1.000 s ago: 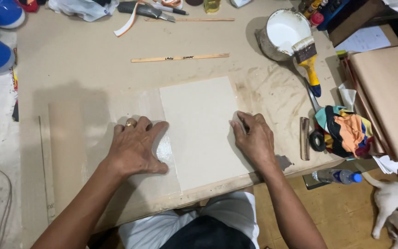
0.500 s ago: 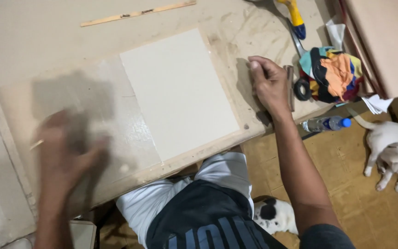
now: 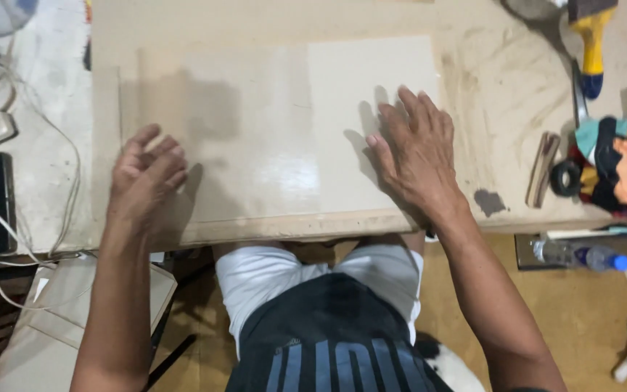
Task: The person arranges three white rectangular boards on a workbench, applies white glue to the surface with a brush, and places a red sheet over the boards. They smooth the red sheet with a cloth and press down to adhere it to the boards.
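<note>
Hands rest on a big tan board (image 3: 255, 181). The right hand (image 3: 415, 149) lies flat, fingers spread, on the pale sheet (image 3: 350, 94) on the board. The left hand (image 3: 146, 178) hovers open at the board's left edge, holding nothing.

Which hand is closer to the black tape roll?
The right hand. It lies flat on the pale sheet, just left of the tape roll. The left hand is far across the board, near its left edge.
</note>
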